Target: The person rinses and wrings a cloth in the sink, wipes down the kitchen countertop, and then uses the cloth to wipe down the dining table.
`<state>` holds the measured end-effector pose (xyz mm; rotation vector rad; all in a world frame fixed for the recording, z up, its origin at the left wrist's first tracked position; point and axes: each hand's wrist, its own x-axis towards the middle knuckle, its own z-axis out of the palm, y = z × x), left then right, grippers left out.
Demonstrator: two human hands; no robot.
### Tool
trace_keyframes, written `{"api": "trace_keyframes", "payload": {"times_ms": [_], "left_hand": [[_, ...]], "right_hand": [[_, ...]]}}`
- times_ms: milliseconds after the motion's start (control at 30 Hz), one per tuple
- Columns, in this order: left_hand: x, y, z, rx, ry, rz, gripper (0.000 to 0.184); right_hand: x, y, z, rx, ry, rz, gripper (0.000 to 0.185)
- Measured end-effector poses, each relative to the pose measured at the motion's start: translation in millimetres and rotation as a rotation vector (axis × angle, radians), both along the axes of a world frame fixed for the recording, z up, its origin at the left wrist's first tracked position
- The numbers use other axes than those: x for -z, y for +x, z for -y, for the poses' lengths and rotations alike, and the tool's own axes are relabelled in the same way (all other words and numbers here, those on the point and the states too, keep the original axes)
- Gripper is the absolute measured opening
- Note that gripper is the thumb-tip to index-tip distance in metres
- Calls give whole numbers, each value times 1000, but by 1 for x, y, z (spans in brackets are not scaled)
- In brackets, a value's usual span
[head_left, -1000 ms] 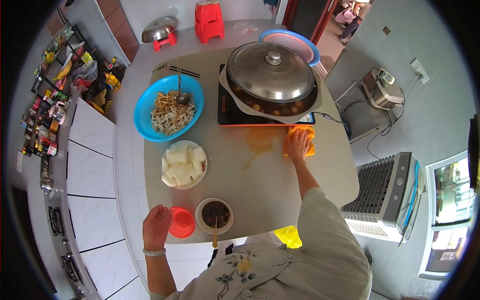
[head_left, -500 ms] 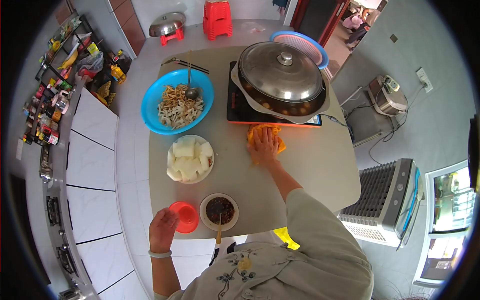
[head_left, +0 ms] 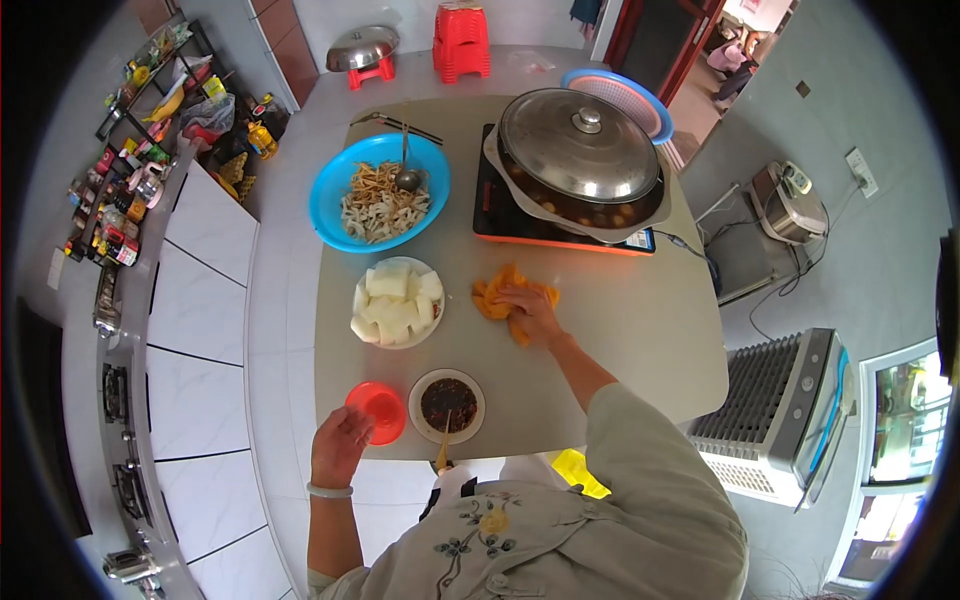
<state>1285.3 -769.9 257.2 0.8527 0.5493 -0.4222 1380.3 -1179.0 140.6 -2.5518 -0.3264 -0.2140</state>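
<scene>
My right hand (head_left: 530,312) is pressed down on a crumpled orange cloth (head_left: 490,297) on the table, its fingers gathered over the fabric. At the near left corner my left hand (head_left: 340,440) hovers by a small red bowl (head_left: 378,412), holding nothing, fingers loosely curled and apart; whether it touches the rim I cannot tell. Beside that bowl is a white bowl of dark sauce (head_left: 448,405) with a spoon in it. A plate of white chunks (head_left: 397,303) sits left of the cloth.
A lidded pot (head_left: 580,150) with brown broth stands on a black cooktop (head_left: 490,212) at the back right, its cord off the table's right side. At the back left is a blue basin (head_left: 330,205) with pale strips and a ladle. An air cooler (head_left: 770,410) stands to the right.
My right hand has drawn the orange cloth away from the cooktop's front edge, nearer to me and leftward. The view has shifted slightly; my left hand stays by the red bowl.
</scene>
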Motion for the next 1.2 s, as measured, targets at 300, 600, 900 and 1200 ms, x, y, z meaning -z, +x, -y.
{"api": "trace_keyframes", "payload": {"times_ms": [300, 600, 900, 1200], "left_hand": [[12, -10, -14, -24, 7, -31, 13], [26, -13, -21, -9, -26, -90, 13], [32, -26, -34, -51, -25, -120, 14], [35, -41, -39, -58, -43, -134, 16]], "right_hand": [[-51, -48, 32, 403, 1645, -272, 35], [-16, -83, -25, 666, -336, 1, 61], [-8, 37, -56, 657, -273, 45, 68], [-11, 61, -53, 85, -211, 177, 47]]}}
